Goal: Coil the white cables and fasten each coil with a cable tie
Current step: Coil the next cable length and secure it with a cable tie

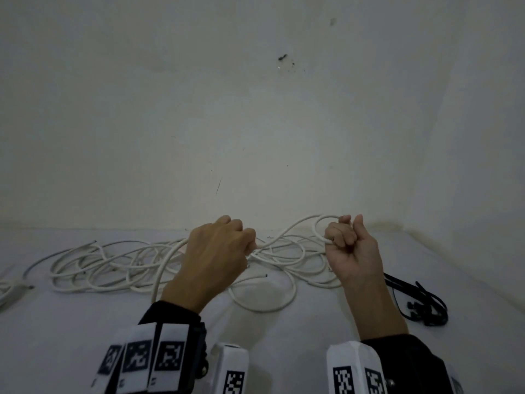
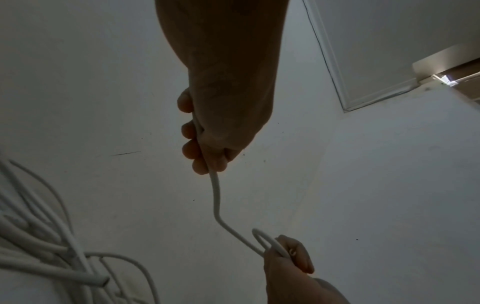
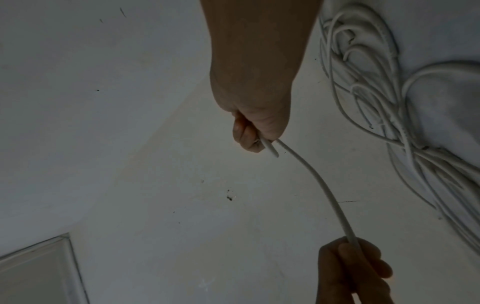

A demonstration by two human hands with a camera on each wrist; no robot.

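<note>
A tangle of white cables (image 1: 127, 265) sprawls across the white surface from the left to the middle. My left hand (image 1: 218, 251) is a fist gripping one white cable (image 2: 217, 197), which runs on to my right hand (image 1: 346, 240). That hand holds a small loop of the same cable (image 1: 321, 223) near its cut end (image 3: 271, 151), fingers curled round it. Both hands are lifted a little above the pile. Black cable ties (image 1: 420, 302) lie on the surface just right of my right forearm.
A white wall (image 1: 255, 109) rises close behind the cables. More white cable (image 1: 11, 288) lies at the far left edge. A loose cable loop (image 1: 264, 297) rests between my forearms. A door frame (image 2: 335, 61) shows in the wrist views.
</note>
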